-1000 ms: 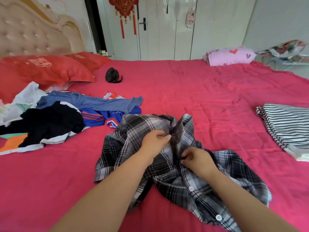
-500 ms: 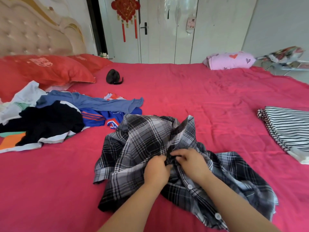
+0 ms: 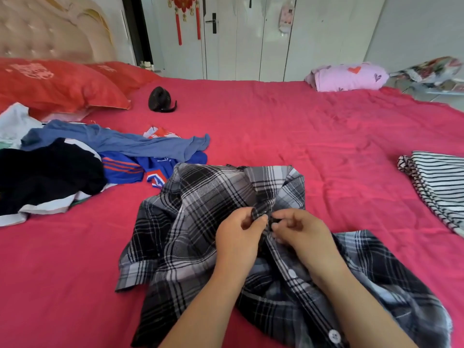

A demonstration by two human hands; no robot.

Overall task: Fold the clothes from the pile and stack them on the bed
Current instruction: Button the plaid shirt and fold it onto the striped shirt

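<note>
A black, grey and white plaid shirt (image 3: 200, 222) lies crumpled on the red bed (image 3: 288, 136) in front of me. My left hand (image 3: 238, 234) pinches one edge of its front opening near the collar. My right hand (image 3: 301, 232) pinches the facing edge, beside the row of white buttons. The two hands almost touch. A pile of unfolded clothes (image 3: 62, 167), blue, black, white and orange, sits at the left. A folded black-and-white striped garment (image 3: 437, 184) lies at the right edge.
Two red pillows (image 3: 57, 84) lean at the padded headboard at the far left. A small black object (image 3: 160, 100) lies near them. A pink bundle with hearts (image 3: 349, 76) rests at the far side of the bed. White wardrobe doors stand behind.
My left hand came down from the raised collar and met my right hand at the shirt's front opening. The upright collar flap has dropped lower.
</note>
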